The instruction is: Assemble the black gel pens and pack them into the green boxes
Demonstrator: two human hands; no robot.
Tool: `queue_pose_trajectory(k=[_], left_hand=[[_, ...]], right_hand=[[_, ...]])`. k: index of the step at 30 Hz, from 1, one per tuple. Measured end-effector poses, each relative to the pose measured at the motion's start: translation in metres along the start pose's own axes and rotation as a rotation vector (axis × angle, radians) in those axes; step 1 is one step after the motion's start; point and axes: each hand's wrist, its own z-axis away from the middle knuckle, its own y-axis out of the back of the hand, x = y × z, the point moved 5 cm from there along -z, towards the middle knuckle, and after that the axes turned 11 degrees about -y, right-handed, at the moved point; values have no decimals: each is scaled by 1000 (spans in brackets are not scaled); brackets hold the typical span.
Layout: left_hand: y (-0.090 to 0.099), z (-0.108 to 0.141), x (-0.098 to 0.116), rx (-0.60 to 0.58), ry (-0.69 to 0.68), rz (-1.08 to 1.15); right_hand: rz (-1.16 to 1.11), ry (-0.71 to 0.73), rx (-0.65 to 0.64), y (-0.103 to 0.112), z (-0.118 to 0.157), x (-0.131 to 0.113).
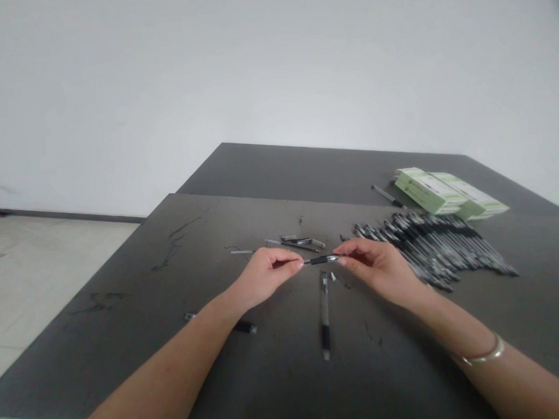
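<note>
Between both hands, just above the dark table, a pen (321, 259) with a black grip is held level. My left hand (267, 275) pinches its left end between thumb and fingers. On the other side my right hand (379, 267) pinches its right end, fingertips covering the tip. Below them a second pen (325, 318) with a clear barrel and black grip lies pointing toward me, beside a small white piece (333, 276). Behind the hands lie several loose pen parts (299, 241). Another pen (245, 326) is partly hidden under my left forearm.
A large spread of clear-and-black pens (448, 242) covers the table's right side. Two green and white boxes (439, 193) stand behind it, with a single pen (387, 195) to their left. Dark smudges mark the tabletop (141, 339). A white wall rises behind.
</note>
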Motion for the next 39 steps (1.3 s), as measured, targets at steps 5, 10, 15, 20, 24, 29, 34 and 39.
queue_pose_trajectory(k=[5,10,15,20,24,29,34,39], left_hand=[[0,0,2,-29,-22,-22],[-1,0,0,-42,-42,-31],[-2,0,2,-59,-38,-36],[-4,1,4,-63,-39,11],[-8,3,-2,-54,18,104],[-7,2,-8,2,31,207],[0,1,-10,99,41,192],[0,1,-10,73,33,151]], right_hand=[[-16,-1,2,-2,2,0],[-50,-18,-25,-4,4,2],[-43,-13,-37,-5,6,3],[-77,21,-10,-4,6,-7],[-195,-11,-22,-7,3,-12],[-417,-37,13,6,-2,-1],[-629,-47,92,34,-6,5],[-621,-29,179,59,-10,7]])
